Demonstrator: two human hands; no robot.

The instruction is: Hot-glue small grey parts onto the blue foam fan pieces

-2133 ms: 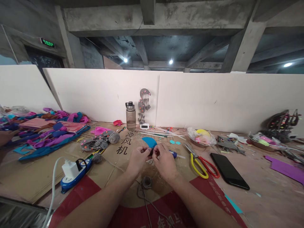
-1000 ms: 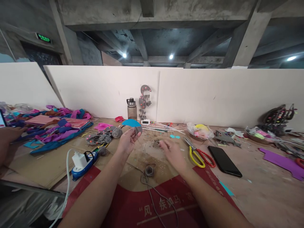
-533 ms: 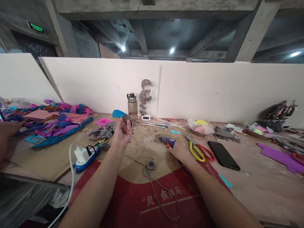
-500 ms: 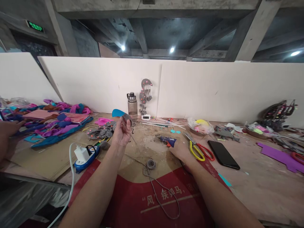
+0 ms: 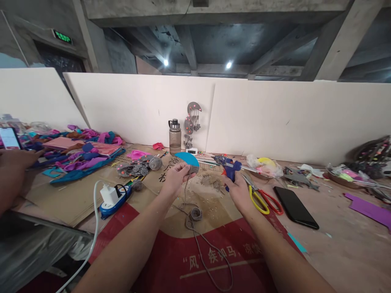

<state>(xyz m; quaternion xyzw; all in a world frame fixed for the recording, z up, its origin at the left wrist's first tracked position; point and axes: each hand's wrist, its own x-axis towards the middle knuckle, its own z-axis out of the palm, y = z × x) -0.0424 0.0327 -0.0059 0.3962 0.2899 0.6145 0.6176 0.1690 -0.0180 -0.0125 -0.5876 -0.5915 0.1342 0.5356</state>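
Between the thumb and fingers of my left hand (image 5: 176, 177) is a blue crescent-shaped piece (image 5: 187, 157), its lower end covered in grey yarn. From it a strand runs down to a loose coil of grey yarn (image 5: 195, 213) on the cardboard. My right hand (image 5: 240, 192) grips a blue glue gun (image 5: 231, 166) by its handle, raised off the table, with its nozzle towards the left. The nozzle is apart from the blue piece. Just right of that hand lie scissors (image 5: 259, 199) with yellow and red handles.
A black phone (image 5: 295, 206) lies at right. Grey yarn-covered pieces (image 5: 134, 167) and a blue power strip (image 5: 116, 201) are at left. Behind stand a bottle (image 5: 175, 138) and a hanging grey moon ornament (image 5: 193, 118). Another person's hand (image 5: 18, 162) is at far left, by a lit phone (image 5: 9, 138).
My right hand has lifted the glue gun from the table. My left hand has moved right and lower with the blue piece. A lit phone now shows at far left.
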